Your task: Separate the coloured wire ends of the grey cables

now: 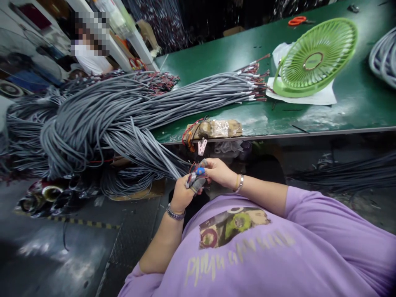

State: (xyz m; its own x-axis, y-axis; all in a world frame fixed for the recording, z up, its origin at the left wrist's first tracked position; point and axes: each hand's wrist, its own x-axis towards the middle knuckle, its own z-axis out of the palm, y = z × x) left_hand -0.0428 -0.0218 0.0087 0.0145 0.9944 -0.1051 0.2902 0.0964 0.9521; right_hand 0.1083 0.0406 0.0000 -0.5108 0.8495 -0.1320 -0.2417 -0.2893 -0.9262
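Observation:
My left hand [185, 192] is closed around the ends of a bundle of grey cables [157, 154], close to my body. Thin red and dark wires stick out where the cables end. My right hand [218, 172] meets it there, its fingers pinched on the thin wires at the cable ends. Coverings sit on some fingertips, grey ones and a blue one. Exactly which wires lie between the right fingers is too small to make out. The held bundle runs back up to a large heap of grey cables [83, 119] on the bench.
A green fan [315, 61] stands on white paper on the green bench [349, 111]. Orange-handled scissors [297, 20] lie behind it. A taped block [224, 128] with wires and a pink clip [202, 147] sit at the front edge. Another person [89, 55] is at the back left.

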